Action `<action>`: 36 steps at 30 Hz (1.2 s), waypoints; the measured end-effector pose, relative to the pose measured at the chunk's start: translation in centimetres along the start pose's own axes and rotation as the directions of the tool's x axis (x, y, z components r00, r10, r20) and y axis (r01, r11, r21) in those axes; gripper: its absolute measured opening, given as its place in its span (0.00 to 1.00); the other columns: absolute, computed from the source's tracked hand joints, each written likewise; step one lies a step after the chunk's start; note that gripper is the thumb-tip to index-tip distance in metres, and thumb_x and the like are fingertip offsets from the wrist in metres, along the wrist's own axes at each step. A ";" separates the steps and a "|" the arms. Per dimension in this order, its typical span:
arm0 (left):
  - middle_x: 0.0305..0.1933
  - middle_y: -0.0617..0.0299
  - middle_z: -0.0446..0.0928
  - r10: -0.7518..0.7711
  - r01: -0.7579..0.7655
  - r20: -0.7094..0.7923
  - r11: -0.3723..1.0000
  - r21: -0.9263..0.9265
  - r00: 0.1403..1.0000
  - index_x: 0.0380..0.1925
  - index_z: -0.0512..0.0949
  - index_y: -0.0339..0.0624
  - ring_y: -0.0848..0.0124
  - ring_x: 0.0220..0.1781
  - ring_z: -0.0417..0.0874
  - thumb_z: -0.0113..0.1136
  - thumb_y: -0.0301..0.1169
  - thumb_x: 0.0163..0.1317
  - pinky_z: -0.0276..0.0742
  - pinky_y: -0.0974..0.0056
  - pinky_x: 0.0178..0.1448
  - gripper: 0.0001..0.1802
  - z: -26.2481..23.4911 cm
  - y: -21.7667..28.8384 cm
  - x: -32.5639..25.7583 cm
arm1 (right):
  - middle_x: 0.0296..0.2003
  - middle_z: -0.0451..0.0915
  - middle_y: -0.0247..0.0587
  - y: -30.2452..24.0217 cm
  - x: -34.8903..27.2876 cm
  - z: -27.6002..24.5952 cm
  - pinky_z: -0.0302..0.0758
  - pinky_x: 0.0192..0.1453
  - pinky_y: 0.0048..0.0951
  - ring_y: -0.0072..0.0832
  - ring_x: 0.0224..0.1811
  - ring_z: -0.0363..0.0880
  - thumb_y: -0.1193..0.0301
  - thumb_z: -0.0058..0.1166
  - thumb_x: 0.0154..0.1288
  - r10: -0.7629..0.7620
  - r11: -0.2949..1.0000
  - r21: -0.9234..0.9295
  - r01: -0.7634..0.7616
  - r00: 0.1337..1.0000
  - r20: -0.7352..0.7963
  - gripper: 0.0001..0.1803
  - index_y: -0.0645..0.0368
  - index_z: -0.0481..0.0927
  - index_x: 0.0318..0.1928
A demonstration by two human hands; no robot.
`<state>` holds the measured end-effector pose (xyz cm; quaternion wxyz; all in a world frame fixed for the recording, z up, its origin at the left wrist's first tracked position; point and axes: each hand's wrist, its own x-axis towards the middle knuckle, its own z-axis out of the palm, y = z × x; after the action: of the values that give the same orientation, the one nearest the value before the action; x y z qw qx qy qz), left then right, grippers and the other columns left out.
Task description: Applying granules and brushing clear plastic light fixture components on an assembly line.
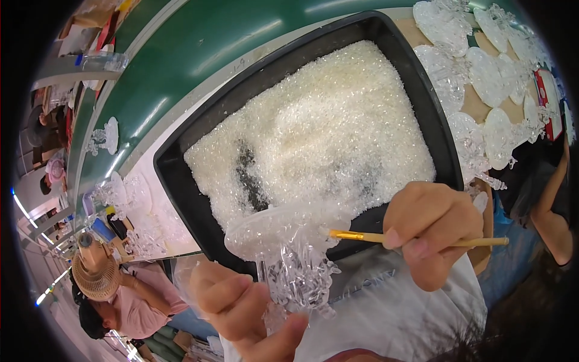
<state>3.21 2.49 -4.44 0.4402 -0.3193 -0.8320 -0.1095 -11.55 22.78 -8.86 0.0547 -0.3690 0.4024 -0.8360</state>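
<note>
In my left hand (232, 304) is a clear plastic figurine (295, 274) with a wide, frosted oval base (265, 232). The fingers are closed around its clear lower part, and the base is uppermost, over the near edge of a black tray (449, 145). White, glittering granules (338, 114) fill much of the tray, with dark bottom showing in a patch. My right hand (434, 232) pinches a thin paintbrush (416, 239) with a pale wooden handle and a gold ferrule. The brush tip meets the right side of the figurine's base.
Several similar clear figurines (482, 75) stand on brown board at the right. More clear pieces (129, 196) lie left of the tray. A green table surface (181, 78) runs behind. A person in pink (142, 308) and a fan (96, 274) are at lower left.
</note>
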 end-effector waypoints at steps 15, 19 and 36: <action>0.39 0.82 0.75 -0.160 0.172 0.099 0.977 -0.127 0.982 0.32 0.65 0.62 0.64 0.31 0.66 0.56 0.39 0.51 0.59 0.54 0.34 0.11 1.5 0.7 0.8 | 0.29 0.82 0.50 0.1 0.7 0.4 0.75 0.21 0.26 0.32 0.21 0.76 0.85 0.56 0.41 -0.041 0.984 -0.168 0.063 0.990 0.132 0.11 0.62 0.75 0.30; 0.41 0.84 0.76 -0.086 0.105 0.124 0.983 -0.153 0.989 0.32 0.63 0.65 0.64 0.31 0.67 0.56 0.39 0.50 0.61 0.54 0.34 0.12 1.1 0.2 0.8 | 0.24 0.81 0.51 -0.1 1.1 0.3 0.72 0.19 0.25 0.32 0.17 0.75 0.87 0.56 0.34 -0.058 0.985 -0.152 0.078 0.990 0.129 0.14 0.65 0.76 0.28; 0.51 0.75 0.79 0.012 0.032 0.253 0.985 -0.168 0.967 0.38 0.66 0.64 0.70 0.37 0.68 0.49 0.40 0.60 0.63 0.66 0.41 0.07 1.2 -0.8 1.1 | 0.21 0.79 0.48 0.5 1.9 1.9 0.68 0.17 0.24 0.30 0.17 0.74 0.85 0.55 0.29 0.112 0.984 -0.153 -0.092 0.986 0.124 0.12 0.65 0.78 0.24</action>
<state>1.49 2.88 -4.16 0.3011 -0.3628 -0.8706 -0.1409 -11.76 20.57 -7.38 0.0968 -0.4055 0.4769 -0.7738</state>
